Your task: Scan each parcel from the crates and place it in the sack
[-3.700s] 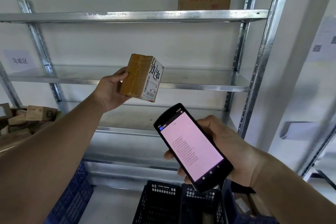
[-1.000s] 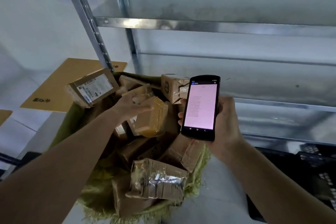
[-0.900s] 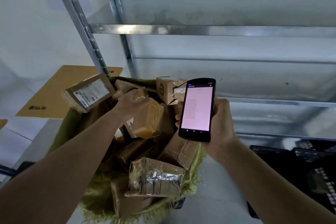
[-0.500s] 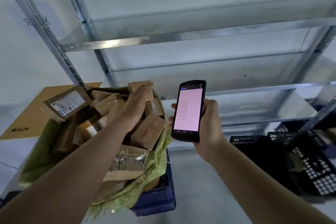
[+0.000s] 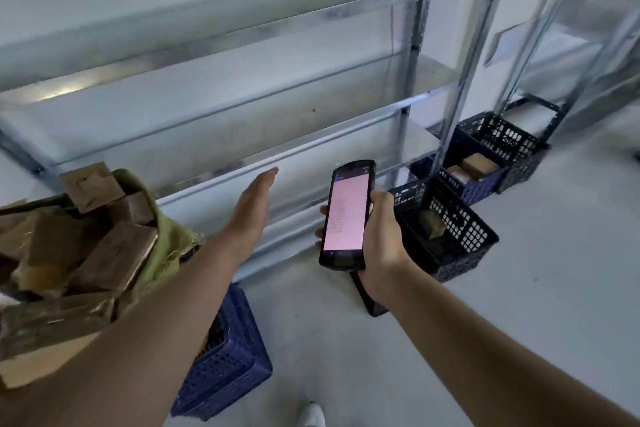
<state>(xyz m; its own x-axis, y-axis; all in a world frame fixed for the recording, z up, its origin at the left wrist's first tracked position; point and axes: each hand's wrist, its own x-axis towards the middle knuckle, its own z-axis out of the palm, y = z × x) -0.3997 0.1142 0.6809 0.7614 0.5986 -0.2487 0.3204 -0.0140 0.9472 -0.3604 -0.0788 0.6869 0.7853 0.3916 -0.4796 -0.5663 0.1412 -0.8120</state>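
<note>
My left hand [image 5: 254, 206] is flat and empty, stretched out to the right of the green sack [image 5: 169, 246]. The sack is heaped with several brown cardboard parcels [image 5: 114, 256]. My right hand [image 5: 381, 239] grips a black handheld scanner [image 5: 346, 215] with a lit pink screen. To the right on the floor stands a black crate [image 5: 460, 253] with one small parcel [image 5: 433, 222] in it. Behind it a blue crate [image 5: 481, 184] holds two parcels [image 5: 479, 165].
A metal shelf rack [image 5: 277, 87] runs across the back, its upright post [image 5: 460, 87] beside the crates. Another black crate [image 5: 509, 139] stands further right. A blue crate [image 5: 228, 357] sits under the sack. A white shoe tip [image 5: 311, 414] shows on the grey floor.
My left hand let go of the parcel in the sack and swung out to the right, now empty. My view turned right, bringing the floor crates into sight.
</note>
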